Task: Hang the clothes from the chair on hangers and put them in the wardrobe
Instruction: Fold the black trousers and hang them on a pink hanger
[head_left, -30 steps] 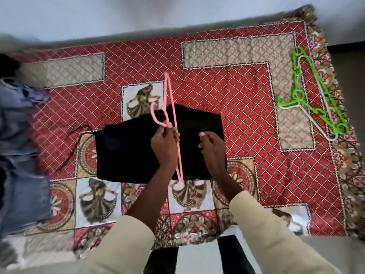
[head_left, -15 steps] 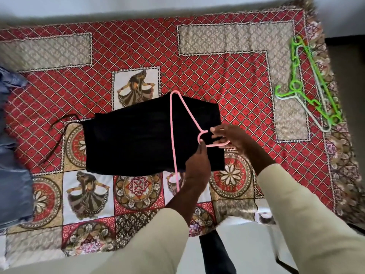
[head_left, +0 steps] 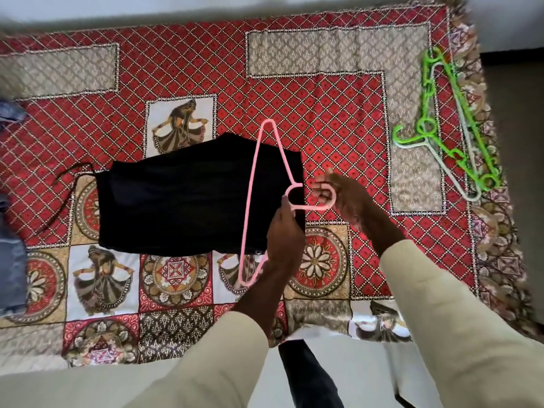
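Since half a second ago the pink hanger has swung little: its hook now lies further across the right hand, whose fingers have curled in under it, and the left hand has kept its hold at the neck.

Head view — items as seen:

Left hand: fingers closed on the pink hanger where the hook meets the shoulders; cream sleeve behind it.

Right hand: just right of the left hand, palm partly up, fingers curled around the hanger's hook.

Pink hanger: held by both hands over the right end of the black garment; one shoulder tip points away from the hands, the other back toward the person, beside the left wrist.

Black garment: folded flat on the patterned bedcover, stretching left from the left hand; a thin cord trails from its far left end. Whether the hanger touches it cannot be told.

Green hanger and white hanger: lying together, overlapping, well right of the right hand near the cover's fringe.

Blue denim clothing: far left of the left hand, cut off by the frame edge.
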